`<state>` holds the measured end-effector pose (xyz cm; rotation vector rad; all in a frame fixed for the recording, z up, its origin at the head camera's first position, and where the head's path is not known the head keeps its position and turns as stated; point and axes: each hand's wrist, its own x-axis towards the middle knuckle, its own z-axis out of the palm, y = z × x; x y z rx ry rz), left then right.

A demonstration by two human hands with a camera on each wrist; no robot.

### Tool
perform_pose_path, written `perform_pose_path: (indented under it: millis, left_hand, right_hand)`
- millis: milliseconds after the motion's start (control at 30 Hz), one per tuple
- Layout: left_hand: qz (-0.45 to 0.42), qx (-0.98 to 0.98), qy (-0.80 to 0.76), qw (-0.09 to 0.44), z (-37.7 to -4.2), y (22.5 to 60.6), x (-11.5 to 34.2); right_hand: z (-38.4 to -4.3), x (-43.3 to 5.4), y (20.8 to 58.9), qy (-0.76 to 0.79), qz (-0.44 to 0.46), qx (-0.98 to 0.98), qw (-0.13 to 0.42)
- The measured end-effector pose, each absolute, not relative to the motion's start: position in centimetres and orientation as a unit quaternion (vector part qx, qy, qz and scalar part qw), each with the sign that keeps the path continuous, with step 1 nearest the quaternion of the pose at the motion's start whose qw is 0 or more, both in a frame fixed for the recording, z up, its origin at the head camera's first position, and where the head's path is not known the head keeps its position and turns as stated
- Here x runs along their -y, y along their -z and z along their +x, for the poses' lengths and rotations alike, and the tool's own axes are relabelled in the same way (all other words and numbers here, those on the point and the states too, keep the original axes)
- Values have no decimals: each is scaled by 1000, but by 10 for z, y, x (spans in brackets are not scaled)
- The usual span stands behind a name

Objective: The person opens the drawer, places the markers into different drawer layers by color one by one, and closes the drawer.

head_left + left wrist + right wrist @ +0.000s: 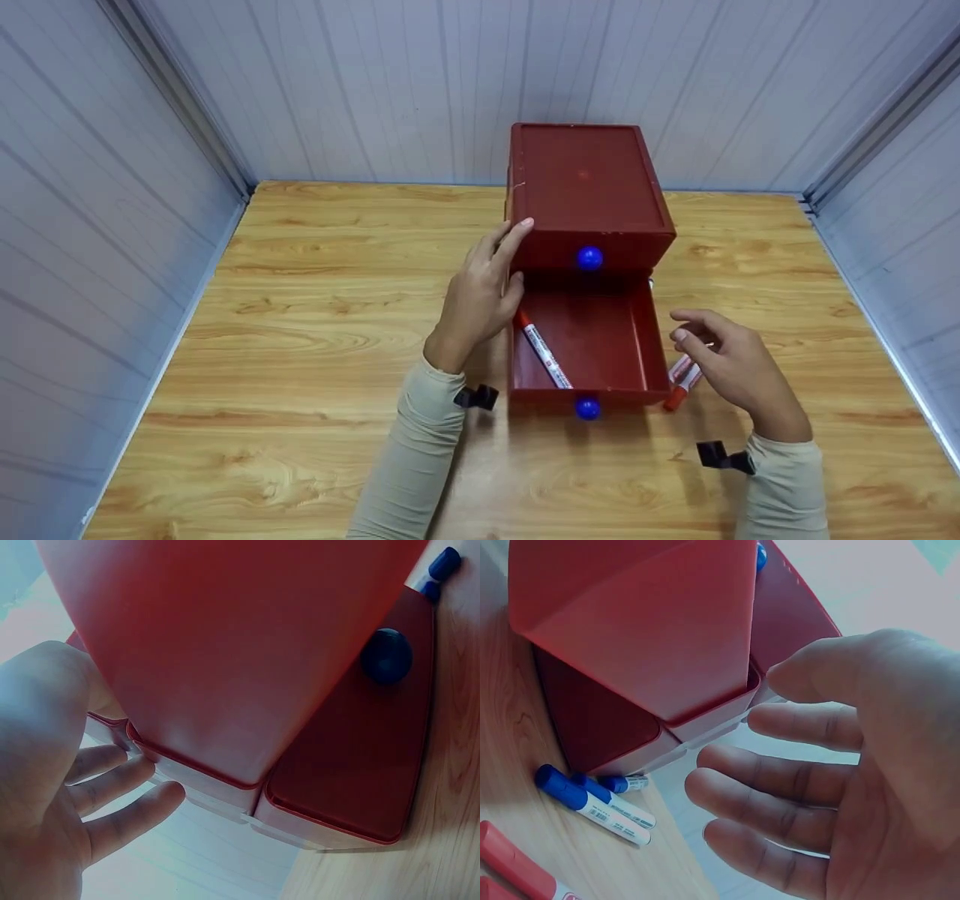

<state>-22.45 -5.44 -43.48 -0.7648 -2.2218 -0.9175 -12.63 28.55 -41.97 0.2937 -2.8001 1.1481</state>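
Observation:
A dark red drawer cabinet (585, 180) has one drawer (592, 337) pulled out below its top one. In that drawer a red-capped marker (546, 352) lies slanted along the left side. My left hand (478, 296) rests against the cabinet's left front edge, its fingers extended. In the left wrist view, the same hand (67, 772) is spread beside the drawer. My right hand (739, 367) hovers right of the drawer, holding nothing; in the right wrist view its fingers (772, 772) are loosely bent. Below it, red-capped markers (679, 394) lie on the table, partly hidden.
Blue-capped markers (592, 806) lie on the table beside the cabinet's right side. A blue ball knob (590, 258) marks the top drawer, another knob (588, 409) the pulled-out one. Pale panel walls (390, 90) enclose the wooden table (300, 337) at back and sides.

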Motion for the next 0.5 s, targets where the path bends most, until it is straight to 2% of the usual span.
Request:
perform_pose_path:
  millis: [333,500]
  left_hand:
    - [-288,839,347,303,-225,435,54]
    - [-284,842,344,303,-225,435,55]
  right_hand:
    - [-128,-293,423,-330,74,941,3]
    - [-128,-298,423,-301,58,951,-40]
